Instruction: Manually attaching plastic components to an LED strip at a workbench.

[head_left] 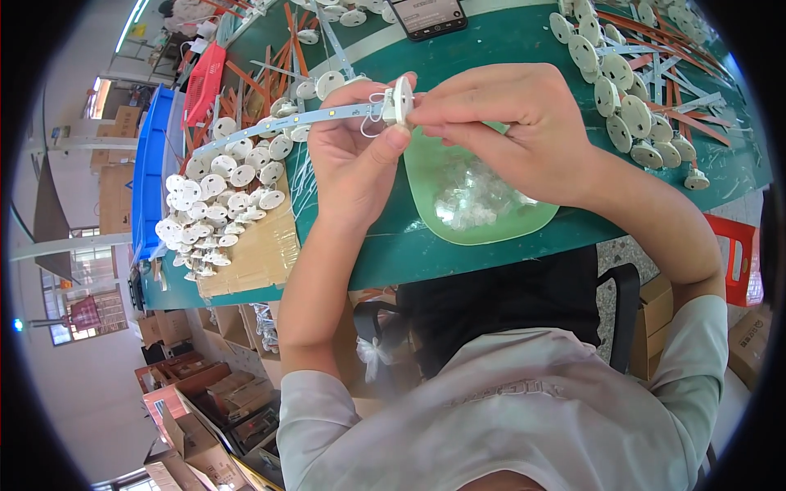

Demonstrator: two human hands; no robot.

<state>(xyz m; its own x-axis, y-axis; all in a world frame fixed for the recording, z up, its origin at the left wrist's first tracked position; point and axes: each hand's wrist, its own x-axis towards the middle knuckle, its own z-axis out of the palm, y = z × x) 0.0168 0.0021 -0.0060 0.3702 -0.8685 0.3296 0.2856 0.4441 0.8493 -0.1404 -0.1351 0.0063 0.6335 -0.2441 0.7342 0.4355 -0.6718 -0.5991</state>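
Observation:
My left hand point(352, 173) is closed around a white round end cap point(402, 100) joined to a pale LED strip point(282, 123). The cap stands on edge between thumb and fingers, with thin white wires looping beside it. The strip runs out to the left over a heap of similar caps. Against the cap's right face, my right hand point(524, 135) is pinched, thumb to fingertips; whatever lies between them is hidden. Below it sits a light green bowl point(430, 214) with small clear plastic pieces point(483, 196) in it.
White caps on strips point(233, 176) pile up at left on brown cardboard point(270, 254), near a blue bin point(151, 176) and a red basket point(205, 82). More caps point(634, 114) lie at right. A phone point(427, 18) rests at the green table's point(360, 266) far side.

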